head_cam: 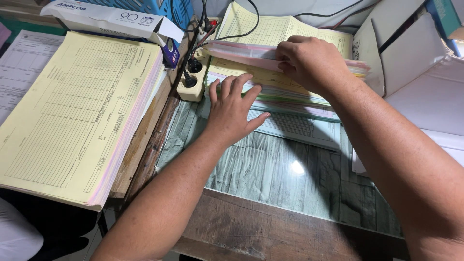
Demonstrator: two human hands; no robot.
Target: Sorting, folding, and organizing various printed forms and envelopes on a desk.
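Nearest to us, the dark wooden edge of the table [251, 227] runs across the bottom of the view, and beyond it lies a glass-covered, green-grey patterned surface with a bright spot of reflected light. Our two forearms cross over it; the right one is cut off by the right and lower edges.

Our left hand [234, 108] lies flat with fingers spread, pressing on the near edge of the stack of forms [290, 92], which sits at the far middle of the table. The stack mixes yellow, pink, green and white sheets; how many there are we cannot tell. Our right hand [309, 60] curls over the upper part of the stack, its fingertips pinching a bundle of lifted pink and yellow sheets; the thumb is hidden beneath the paper. A white gridded sheet [299, 128] sticks out from under the stack toward us.

To the left, a second pile of yellow forms [77, 111] with pink edges rests on a raised wooden board, its near corner hanging over the edge. Between the two piles stands a cream power strip [193, 79] with black plugs and cables. Farther back lies a long white box [111, 20], partly covering a blue basket that is mostly cut off. At the far right, white folders or cardboard [415, 63] lean together; what they hold is hidden.
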